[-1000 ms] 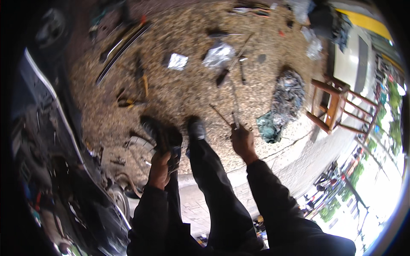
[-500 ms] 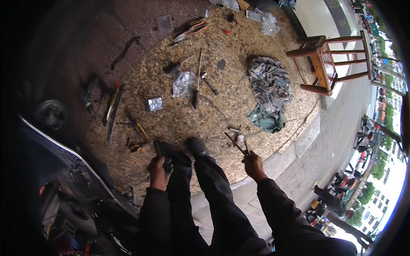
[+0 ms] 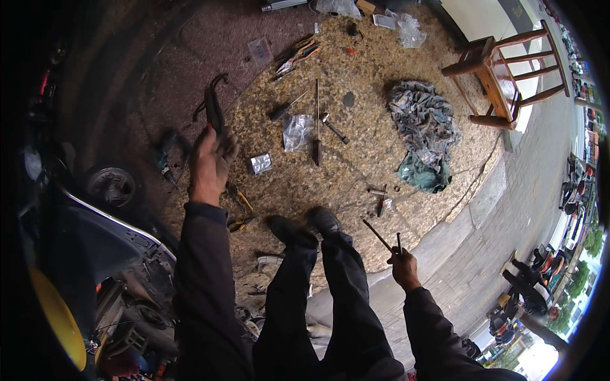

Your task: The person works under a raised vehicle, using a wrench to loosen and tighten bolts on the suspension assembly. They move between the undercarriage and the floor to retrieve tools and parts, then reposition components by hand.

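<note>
My left hand [image 3: 211, 166] reaches out over the tools at the far left, fingers curled around a long black piece [image 3: 215, 113] whose kind I cannot make out. A dark bent strip [image 3: 220, 81] lies just beyond it, and a bit of red shows beside the fingers. Lower right, my right hand [image 3: 405, 268] is closed around a thin dark metal rod [image 3: 377, 235]; a shorter bar sticks up from the same grip. On the ground near that rod lie a small metal T-shaped tool [image 3: 379, 192] and a dark ring [image 3: 397, 188].
Screwdrivers [image 3: 318, 127], a hammer-like tool [image 3: 334, 129], pliers [image 3: 298, 54], a plastic bag [image 3: 298, 132] and a foil packet [image 3: 260, 163] lie ahead. Rags [image 3: 424, 124] and a wooden chair [image 3: 499, 76] are at right. A vehicle body [image 3: 95, 228] with a wheel [image 3: 112, 186] stands at left.
My left hand has moved forward from beside my leg to the tools at the far left, with the black piece. My right hand still grips the rod and sits slightly lower in view.
</note>
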`<action>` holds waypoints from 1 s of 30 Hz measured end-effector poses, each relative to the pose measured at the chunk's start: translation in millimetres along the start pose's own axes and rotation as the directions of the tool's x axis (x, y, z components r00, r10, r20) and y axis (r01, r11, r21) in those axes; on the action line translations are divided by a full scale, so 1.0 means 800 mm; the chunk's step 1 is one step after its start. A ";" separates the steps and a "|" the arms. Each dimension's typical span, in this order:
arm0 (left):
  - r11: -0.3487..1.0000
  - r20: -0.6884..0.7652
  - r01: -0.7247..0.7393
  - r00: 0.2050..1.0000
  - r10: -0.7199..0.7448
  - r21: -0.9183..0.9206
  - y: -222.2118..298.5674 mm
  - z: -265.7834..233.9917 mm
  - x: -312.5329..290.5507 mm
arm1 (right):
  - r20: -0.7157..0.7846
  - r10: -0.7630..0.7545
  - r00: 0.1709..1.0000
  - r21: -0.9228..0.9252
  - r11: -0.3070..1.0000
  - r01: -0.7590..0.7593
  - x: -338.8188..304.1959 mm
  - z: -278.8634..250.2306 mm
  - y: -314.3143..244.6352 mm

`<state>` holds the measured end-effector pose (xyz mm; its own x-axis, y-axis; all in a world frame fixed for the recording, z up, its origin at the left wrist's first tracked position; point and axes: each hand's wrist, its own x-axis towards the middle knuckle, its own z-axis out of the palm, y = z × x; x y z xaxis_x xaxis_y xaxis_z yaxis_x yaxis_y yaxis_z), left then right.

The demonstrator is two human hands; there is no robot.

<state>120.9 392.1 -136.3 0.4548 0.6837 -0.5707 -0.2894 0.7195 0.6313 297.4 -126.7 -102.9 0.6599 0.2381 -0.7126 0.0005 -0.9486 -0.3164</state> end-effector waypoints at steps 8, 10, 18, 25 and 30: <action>0.957 -0.206 0.291 0.936 -0.285 -0.003 -0.089 -0.054 -0.104 | 0.019 0.002 1.000 0.031 1.000 -0.003 -0.025 0.013 0.020; 0.921 -0.315 0.373 0.892 -0.323 0.114 -0.124 -0.072 -0.153 | 0.015 0.028 0.999 0.044 0.999 -0.029 -0.031 0.014 0.032; 0.802 -0.411 0.588 0.759 -0.505 0.102 -0.183 -0.060 -0.300 | 0.005 0.104 0.995 0.068 0.992 -0.104 -0.043 0.003 0.067; 0.768 -0.467 0.625 0.725 -0.506 0.138 -0.154 -0.023 -0.322 | 0.007 0.062 0.998 0.025 0.998 -0.062 -0.039 -0.031 0.041; 0.792 -0.478 0.586 0.753 -0.453 0.172 -0.123 -0.028 -0.328 | -0.015 0.007 1.000 0.059 0.998 -0.006 -0.029 -0.045 0.003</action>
<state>11.1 144.4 -60.3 0.0709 0.2467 -0.9665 0.1825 0.9494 0.2557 309.3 -141.7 -64.8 0.6712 0.2280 -0.7054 -0.0483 -0.9361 -0.3485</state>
